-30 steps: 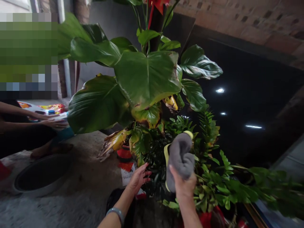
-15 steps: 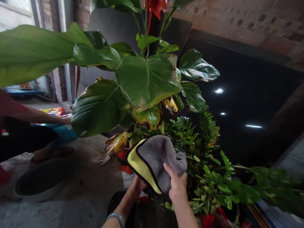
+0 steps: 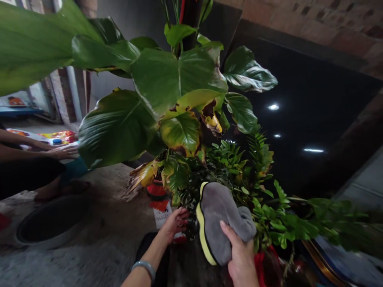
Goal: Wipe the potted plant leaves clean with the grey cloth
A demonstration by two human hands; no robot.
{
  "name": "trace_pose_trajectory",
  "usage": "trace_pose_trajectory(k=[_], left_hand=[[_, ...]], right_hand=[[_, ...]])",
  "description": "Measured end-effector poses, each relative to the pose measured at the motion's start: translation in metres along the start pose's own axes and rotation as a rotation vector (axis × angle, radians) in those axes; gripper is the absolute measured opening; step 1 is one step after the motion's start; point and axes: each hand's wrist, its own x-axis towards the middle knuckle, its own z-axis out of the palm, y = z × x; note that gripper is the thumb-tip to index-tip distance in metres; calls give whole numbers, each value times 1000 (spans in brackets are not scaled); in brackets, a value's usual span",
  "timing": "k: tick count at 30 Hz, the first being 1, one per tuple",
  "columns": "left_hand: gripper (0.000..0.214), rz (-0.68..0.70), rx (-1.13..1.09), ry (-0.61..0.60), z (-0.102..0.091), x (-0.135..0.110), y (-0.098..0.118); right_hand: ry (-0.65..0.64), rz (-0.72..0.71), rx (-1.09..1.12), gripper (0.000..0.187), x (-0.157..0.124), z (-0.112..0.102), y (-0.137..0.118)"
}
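My right hand (image 3: 241, 255) grips a folded grey cloth (image 3: 218, 217) with a yellow underside and black edging, its thumb pressed on the grey face. To the left of the cloth and apart from it is my left hand (image 3: 174, 224), palm turned inward, fingers loosely bent with nothing in them. A bracelet (image 3: 145, 268) circles that wrist. Above both hands spreads a potted plant with a broad green leaf (image 3: 176, 79) and a smaller leaf (image 3: 182, 133) that is yellow and browned at its edge. A red pot (image 3: 157, 190) shows below the foliage, partly hidden.
Leafy low plants (image 3: 281, 223) fill the right side before a dark glossy panel (image 3: 311, 115). A wide dark basin (image 3: 54, 221) sits on the concrete floor (image 3: 101, 251) at left. Another person's hand (image 3: 64, 151) shows at far left, beside colourful packaging.
My left hand has let go of the cloth. My right hand has carried it right and slightly down. The view has shifted, and the other person's hands have moved.
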Motion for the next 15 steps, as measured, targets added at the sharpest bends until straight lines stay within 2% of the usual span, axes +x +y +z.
trace_pose_trajectory(k=[2,4,6,8,11,15], left_hand=[[20,-3,-28,-50,-3,-3,0],[21,-16,-28,-220,-4,-9,-3],[30,-28,-12,-414,-3,-17,-5],[37,-18,13,-529,1,-25,-7],[41,-36,49,-549,7,-33,-7],[50,-70,69,-526,9,-36,-4]], right_hand=[[-2,-114,-102,59,5,0,6],[-12,-151,-176,58,5,3,22],[-73,-108,-187,57,-1,10,41],[-173,-32,-177,54,-9,16,59],[-248,8,-202,49,-17,20,74],[-158,-107,-325,49,-11,13,71]])
